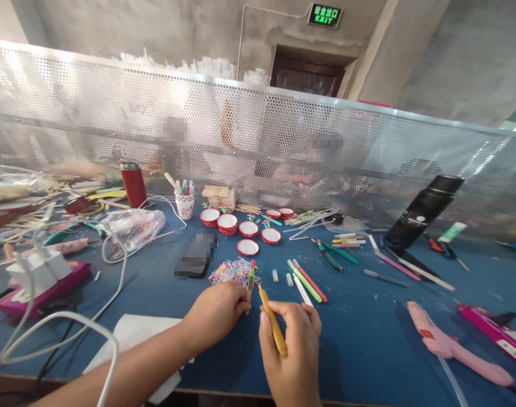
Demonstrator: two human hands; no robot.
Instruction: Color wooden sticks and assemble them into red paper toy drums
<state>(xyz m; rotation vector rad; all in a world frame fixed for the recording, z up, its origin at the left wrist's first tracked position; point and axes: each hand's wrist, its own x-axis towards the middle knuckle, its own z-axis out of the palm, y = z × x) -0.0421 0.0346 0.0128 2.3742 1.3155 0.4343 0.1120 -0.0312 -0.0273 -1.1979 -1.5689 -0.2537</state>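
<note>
My left hand (224, 311) is closed around the lower end of a small wooden craft stick (251, 274), held upright; its upper part is coloured red and green. In my right hand (294, 339) a yellow marker pen (273, 322) is gripped, its tip pointing up and left near the stick. Just behind the left hand lies a pile of multicoloured rubber bands or thread (232, 271). Right of the stick are loose pen caps (275, 276) and green, red and white markers (307, 284). A white paper sheet (126, 333) lies partly under my left forearm.
Several red-rimmed round dishes (248, 247) sit mid-table behind a dark phone (197, 255). Green-handled pliers (328, 254), a pink glue gun (448, 342) and a black bottle (423, 212) are to the right. Left are white cables, a magenta power strip (77, 278) and a red flask (133, 185). A perforated screen (249, 124) borders the back.
</note>
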